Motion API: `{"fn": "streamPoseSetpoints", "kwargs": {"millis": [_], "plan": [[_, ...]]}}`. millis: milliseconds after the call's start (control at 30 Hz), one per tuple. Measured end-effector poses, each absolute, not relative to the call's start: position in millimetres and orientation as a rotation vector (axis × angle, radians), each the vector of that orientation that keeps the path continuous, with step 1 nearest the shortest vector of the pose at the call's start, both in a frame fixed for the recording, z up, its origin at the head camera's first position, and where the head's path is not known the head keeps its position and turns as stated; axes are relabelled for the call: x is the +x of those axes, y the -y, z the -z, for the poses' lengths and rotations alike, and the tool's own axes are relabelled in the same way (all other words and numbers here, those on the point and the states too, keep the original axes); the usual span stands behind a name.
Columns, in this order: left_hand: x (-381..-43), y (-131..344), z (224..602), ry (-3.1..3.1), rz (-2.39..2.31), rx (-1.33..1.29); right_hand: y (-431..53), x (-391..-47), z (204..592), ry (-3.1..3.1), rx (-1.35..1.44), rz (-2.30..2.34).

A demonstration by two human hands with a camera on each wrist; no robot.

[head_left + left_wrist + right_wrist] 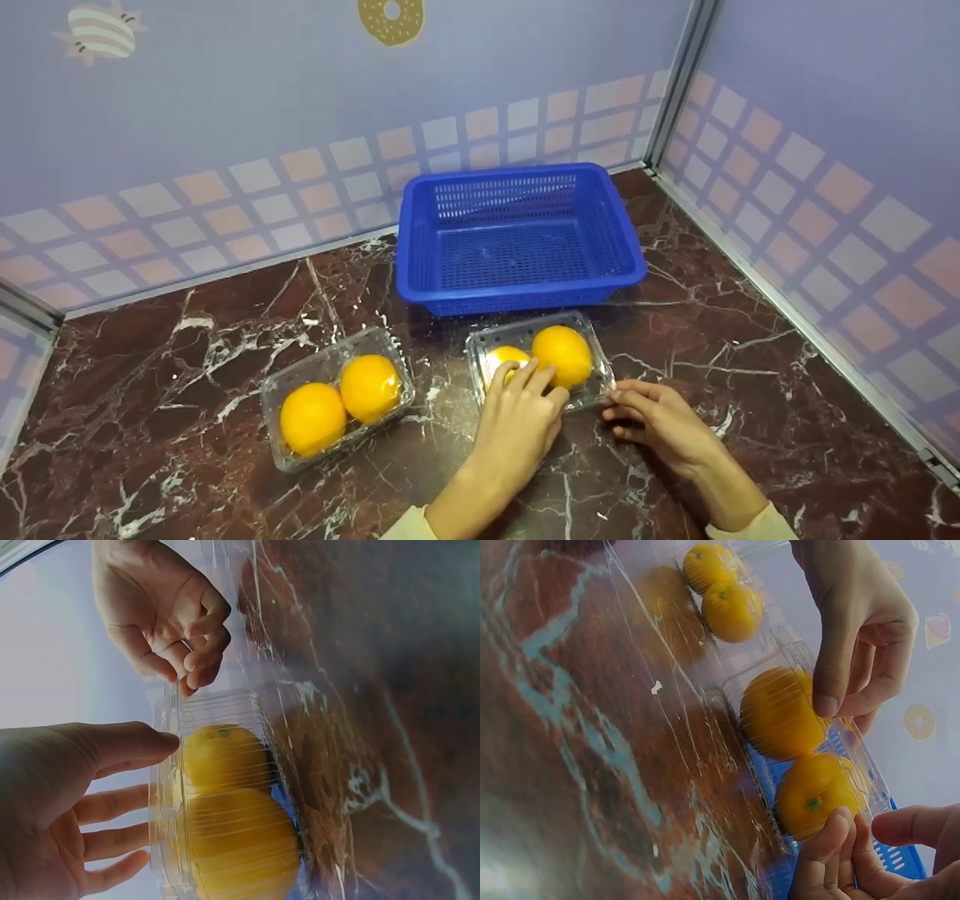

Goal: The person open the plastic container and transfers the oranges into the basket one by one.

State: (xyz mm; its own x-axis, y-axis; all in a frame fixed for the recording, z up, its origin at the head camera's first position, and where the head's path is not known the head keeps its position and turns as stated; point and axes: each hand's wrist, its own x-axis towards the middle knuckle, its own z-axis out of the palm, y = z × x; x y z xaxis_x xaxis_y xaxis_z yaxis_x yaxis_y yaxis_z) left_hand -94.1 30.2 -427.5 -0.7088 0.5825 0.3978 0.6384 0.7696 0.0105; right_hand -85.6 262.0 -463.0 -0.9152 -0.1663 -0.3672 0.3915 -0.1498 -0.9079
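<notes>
A clear plastic clamshell box (pixel 600 352) with two oranges (pixel 561 355) inside lies on the table in front of the blue basket. Over its top is my left hand (pixel 517 427), fingers spread across the lid and largely straight; in the left wrist view, the thumb (pixel 142 744) touches the box's near rim. My right hand (pixel 667 424) pinches the rim at the near right corner of this box. In the right wrist view, the right fingertips (pixel 838 821) are at that rim, beside an orange (pixel 817 795). The lid appears down over the fruit.
Left of the hands stands another clear plastic box (pixel 274 397) holding two oranges. A blue perforated basket (pixel 517 292) sits behind, near the back wall. The dark marbled table (pixel 187 420) is bounded by patterned panels (pixel 825 187) at the back and sides.
</notes>
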Motion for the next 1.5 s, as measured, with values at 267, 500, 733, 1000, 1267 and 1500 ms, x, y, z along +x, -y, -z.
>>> {"fn": "streamPoseSetpoints", "kwargs": {"millis": [267,500,733,1000,1267,1500], "plan": [[-92.3,-31.9,429.4,2.609,0.233,-0.883,-258.6,-85.3,462.5,-1.790,0.249,2.113],[-92.7,-31.7,431.3,2.592,0.286,-0.859,-258.3,-85.7,463.4,-1.763,0.244,2.119],[-93.1,-30.0,431.6,2.586,0.310,-0.856,-261.0,-86.2,465.7,-1.728,0.235,2.118],[-94.7,-25.4,430.9,2.574,0.318,-0.876,-258.9,-87.6,463.2,-1.753,0.270,2.110],[-93.3,-17.3,435.5,2.485,0.326,-0.900,-258.4,-86.8,462.7,-1.756,0.251,2.103],[-92.3,-5.8,439.2,2.461,0.375,-0.915,-261.4,-84.5,462.1,-1.732,0.244,2.105]]}}
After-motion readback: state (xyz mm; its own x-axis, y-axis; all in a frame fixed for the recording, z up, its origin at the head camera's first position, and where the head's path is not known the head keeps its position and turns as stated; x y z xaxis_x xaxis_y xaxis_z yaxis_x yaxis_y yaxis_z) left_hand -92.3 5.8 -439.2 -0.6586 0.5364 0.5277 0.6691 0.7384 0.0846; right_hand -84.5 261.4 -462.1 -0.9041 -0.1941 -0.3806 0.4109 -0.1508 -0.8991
